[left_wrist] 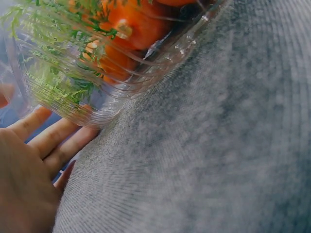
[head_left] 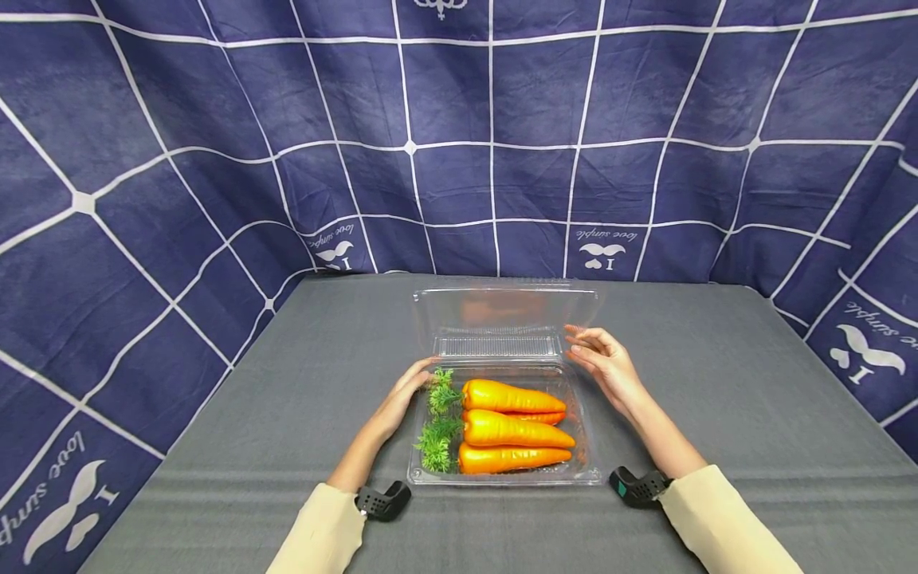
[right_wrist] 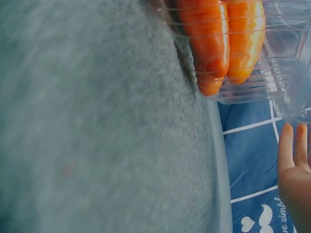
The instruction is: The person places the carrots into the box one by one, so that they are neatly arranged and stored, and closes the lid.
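A clear plastic clamshell box (head_left: 584, 446) sits open on the grey table, its lid (head_left: 505, 312) standing up at the back. Inside lie several orange carrots (head_left: 512, 430) with green tops (head_left: 439, 422) pointing left. My left hand (head_left: 409, 391) rests with straight fingers (left_wrist: 58, 141) against the box's left wall (left_wrist: 92, 114). My right hand (head_left: 606, 363) hovers open beside the box's right rear corner, fingers (right_wrist: 291, 145) straight and near the lid, holding nothing. The carrot tips (right_wrist: 218, 63) show through the wall in the right wrist view.
The grey cloth-covered table (head_left: 753, 383) extends around the box on all sides. A blue cloth (head_left: 459, 119) with white lines hangs behind and to both sides of the table.
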Demonstrator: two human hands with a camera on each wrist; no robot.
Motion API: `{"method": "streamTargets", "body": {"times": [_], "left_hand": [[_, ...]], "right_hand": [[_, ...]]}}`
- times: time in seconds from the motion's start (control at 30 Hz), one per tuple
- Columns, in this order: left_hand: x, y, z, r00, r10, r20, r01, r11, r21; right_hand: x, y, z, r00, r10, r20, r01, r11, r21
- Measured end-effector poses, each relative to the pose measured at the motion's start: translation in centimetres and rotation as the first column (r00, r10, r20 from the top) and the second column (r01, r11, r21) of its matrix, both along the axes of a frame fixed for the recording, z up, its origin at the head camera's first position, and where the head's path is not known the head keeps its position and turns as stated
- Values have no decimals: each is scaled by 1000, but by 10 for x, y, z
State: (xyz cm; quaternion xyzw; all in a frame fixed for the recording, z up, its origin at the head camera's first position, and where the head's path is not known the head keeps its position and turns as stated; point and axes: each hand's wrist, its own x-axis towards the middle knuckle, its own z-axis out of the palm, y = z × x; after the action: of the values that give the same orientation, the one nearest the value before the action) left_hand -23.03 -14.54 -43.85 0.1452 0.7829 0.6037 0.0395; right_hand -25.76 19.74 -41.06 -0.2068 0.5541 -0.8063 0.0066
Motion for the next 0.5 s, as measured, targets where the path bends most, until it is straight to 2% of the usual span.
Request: {"method": "streamTargets", "body": {"times": [0.17,0.33,0.43,0.5], "left_hand": [[-1,0,1,1000,-4,-2,4,1000,9],[-2,-1,-2,1000,1,-4,-1,1000,19],[-1,0,-3,1000,24,3,-24,1000,21],[-1,1,-2,999,39,5,-39,999,27]], "right_hand": [[6,2,-1,1000,-16,-16,17,998,68],[13,4,0,999,-38,9,36,991,129],[17,6,1,997,-68,26,61,976,208],[21,7,1,996,-86,11,79,957,279]]}}
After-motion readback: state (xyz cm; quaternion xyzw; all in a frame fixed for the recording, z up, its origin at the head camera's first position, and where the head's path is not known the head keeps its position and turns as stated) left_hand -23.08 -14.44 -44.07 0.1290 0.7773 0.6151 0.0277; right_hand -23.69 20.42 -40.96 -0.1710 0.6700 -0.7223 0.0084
